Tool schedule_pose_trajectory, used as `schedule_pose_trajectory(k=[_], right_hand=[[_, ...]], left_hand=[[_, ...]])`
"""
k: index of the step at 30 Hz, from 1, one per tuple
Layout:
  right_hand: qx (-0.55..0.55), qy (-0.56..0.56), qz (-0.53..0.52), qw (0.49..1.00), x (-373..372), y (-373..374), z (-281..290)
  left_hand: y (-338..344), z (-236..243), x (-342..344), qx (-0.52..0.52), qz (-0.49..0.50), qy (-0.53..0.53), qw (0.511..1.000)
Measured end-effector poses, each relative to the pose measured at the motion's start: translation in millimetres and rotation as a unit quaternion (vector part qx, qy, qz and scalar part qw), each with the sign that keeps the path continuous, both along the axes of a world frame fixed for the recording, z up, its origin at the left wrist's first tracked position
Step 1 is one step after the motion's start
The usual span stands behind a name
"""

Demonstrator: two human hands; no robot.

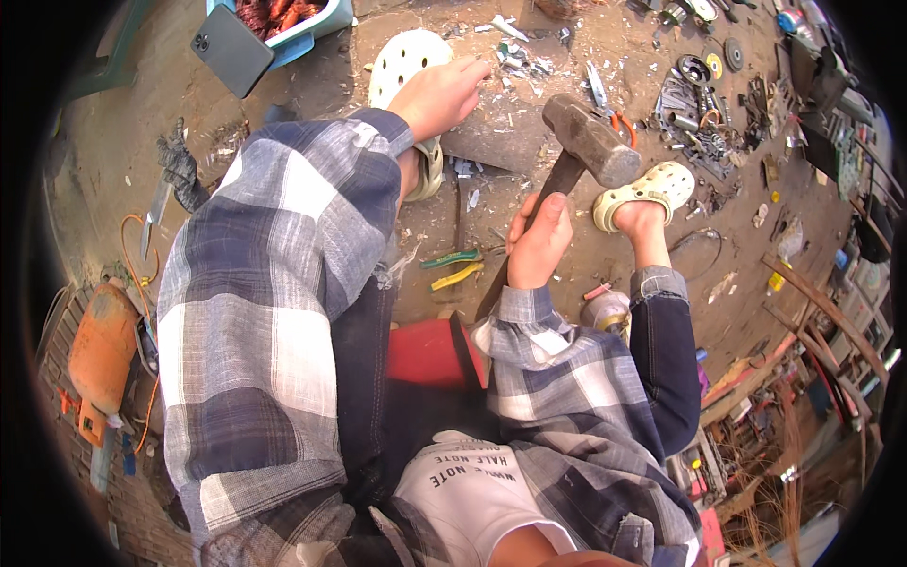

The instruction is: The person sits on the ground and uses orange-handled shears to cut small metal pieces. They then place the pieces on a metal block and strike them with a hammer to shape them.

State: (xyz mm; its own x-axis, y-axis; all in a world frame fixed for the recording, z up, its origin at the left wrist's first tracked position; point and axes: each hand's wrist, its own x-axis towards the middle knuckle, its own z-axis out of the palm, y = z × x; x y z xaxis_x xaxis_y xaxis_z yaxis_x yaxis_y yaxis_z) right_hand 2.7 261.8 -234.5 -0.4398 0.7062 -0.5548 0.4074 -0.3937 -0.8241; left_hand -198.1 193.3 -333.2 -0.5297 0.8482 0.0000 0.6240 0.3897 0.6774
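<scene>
While the hammer (pixel 588 140) is held: right hand (pixel 543 241) clamped round its handle, head just right of frame centre; a firm grip should steady any blow.
Left hand (pixel 439 97): upper centre, overlapping the upper pale clog (pixel 387 80); whether it pinches anything cannot be told; fingers best kept clear.
Green-and-yellow pliers (pixel 452 258): centre; better moved aside.

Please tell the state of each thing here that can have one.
Hammer: held in right hand
Right hand: closed around hammer
Left hand: grip unclear
Green-and-yellow pliers: handles spread
Pale clogs: worn
Blue basin: uncovered, holding reddish things
Phone: back up
</scene>
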Motion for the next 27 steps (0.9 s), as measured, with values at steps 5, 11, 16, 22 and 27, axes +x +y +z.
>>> schedule_pose_trajectory(k=[5, 11, 16, 22, 27], right_hand=[[-0.013, -0.104, -0.007, 0.994, 16, 0, -41], [-0.006, -0.106, -0.016, 0.994, 31, -17, -74], [-0.137, -0.145, -0.053, 0.978, 35, -14, -77], [-0.121, -0.096, -0.070, 0.986, 33, -16, -76], [-0.126, -0.081, -0.057, 0.987, 39, -15, -81]], left_hand=[[41, -18, -1, -0.009, 0.036, 0.035, 0.999], [88, -89, -11, -0.046, -0.006, 0.115, 0.992], [87, -82, -9, 0.048, 0.071, 0.071, 0.994], [80, -18, -7, 0.118, 0.030, -0.185, 0.975], [53, -4, 11, 0.029, -0.010, -0.259, 0.965]])
